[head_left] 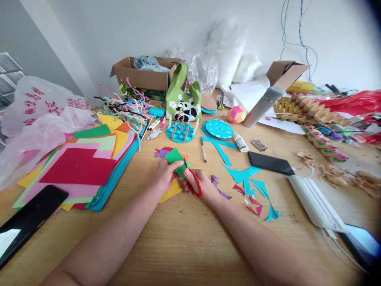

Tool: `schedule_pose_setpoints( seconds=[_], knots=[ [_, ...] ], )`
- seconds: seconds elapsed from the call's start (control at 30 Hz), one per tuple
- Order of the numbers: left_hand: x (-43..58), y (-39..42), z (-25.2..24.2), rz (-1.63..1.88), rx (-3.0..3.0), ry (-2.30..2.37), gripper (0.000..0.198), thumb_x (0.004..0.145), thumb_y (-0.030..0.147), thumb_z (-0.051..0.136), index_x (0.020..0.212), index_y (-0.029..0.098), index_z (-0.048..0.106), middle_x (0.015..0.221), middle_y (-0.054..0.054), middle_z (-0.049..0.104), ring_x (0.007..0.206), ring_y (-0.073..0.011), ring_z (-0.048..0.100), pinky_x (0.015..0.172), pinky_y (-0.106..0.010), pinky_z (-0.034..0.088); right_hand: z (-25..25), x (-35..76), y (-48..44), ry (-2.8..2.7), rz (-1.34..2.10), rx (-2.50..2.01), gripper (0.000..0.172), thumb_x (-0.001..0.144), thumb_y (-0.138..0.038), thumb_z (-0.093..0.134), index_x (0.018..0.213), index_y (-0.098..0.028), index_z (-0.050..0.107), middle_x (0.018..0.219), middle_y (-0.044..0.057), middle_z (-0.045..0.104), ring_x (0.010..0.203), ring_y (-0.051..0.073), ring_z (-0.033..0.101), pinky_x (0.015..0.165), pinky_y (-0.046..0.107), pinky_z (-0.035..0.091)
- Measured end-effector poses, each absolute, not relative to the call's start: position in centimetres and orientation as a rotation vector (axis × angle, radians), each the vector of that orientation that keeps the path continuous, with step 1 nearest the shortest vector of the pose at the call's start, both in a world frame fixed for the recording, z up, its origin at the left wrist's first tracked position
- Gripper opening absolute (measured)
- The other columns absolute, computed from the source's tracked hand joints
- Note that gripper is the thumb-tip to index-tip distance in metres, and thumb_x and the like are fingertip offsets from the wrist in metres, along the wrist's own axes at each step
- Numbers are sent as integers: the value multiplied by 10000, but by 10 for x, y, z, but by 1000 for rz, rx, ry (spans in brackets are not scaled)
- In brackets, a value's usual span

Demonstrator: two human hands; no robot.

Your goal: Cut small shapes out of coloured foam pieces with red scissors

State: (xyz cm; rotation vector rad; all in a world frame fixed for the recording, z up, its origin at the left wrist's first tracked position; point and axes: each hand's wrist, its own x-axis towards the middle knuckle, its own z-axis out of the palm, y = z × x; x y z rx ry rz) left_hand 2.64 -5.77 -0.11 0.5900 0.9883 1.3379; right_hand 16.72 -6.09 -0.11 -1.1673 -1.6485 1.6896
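My left hand point(165, 174) pinches a small piece of green felt-like sheet point(174, 157) above the table. The fingers of my right hand point(199, 179) are in the handles of red scissors point(197, 190), whose blades meet the green sheet at its right edge. Just under my hands lies a yellow sheet piece point(171, 192), partly hidden by them. Purple and red cut shapes point(163, 152) rest behind my left hand, with an orange bit showing beside the green sheet. A curved purple offcut point(219, 188) lies right of my right hand.
Stacked coloured sheets point(80, 167) and a black phone point(35, 218) are on the left. Blue scraps point(245, 174), red scraps point(253, 205), a power bank point(315, 202) and a grey flask point(263, 107) occupy the right. Behind are a panda bag point(183, 104), blue discs point(219, 129) and a cardboard box point(139, 75).
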Motion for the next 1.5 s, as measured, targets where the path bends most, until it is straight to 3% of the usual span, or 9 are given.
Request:
schedule_pose_setpoints(
  seconds=[0.37, 0.67, 1.5],
  knots=[
    [20, -52, -2, 1310, 565, 962, 210, 530, 194, 789, 644, 153, 618, 594, 9, 648, 532, -136, 595, 530, -253, 469, 2, 167, -63, -1702, 1675, -1135, 661, 799, -808, 466, 658, -167, 544, 534, 6, 556, 423, 95, 498, 416, 212, 352],
    [18, -52, -1, 1249, 567, 983, 244, 520, 204, 786, 699, 152, 628, 660, -24, 680, 636, -192, 651, 596, -300, 509, 2, 167, -62, -1717, 1677, -1137, 676, 794, -822, 450, 659, -167, 543, 538, 12, 562, 427, 95, 499, 405, 208, 352],
    [18, -52, -1, 1243, 572, 968, 245, 516, 207, 798, 690, 146, 636, 660, -29, 690, 629, -182, 653, 584, -282, 516, 4, 167, -63, -1702, 1688, -1178, 699, 754, -851, 462, 642, -165, 536, 524, 4, 542, 418, 94, 497, 413, 211, 355]
  ],
)
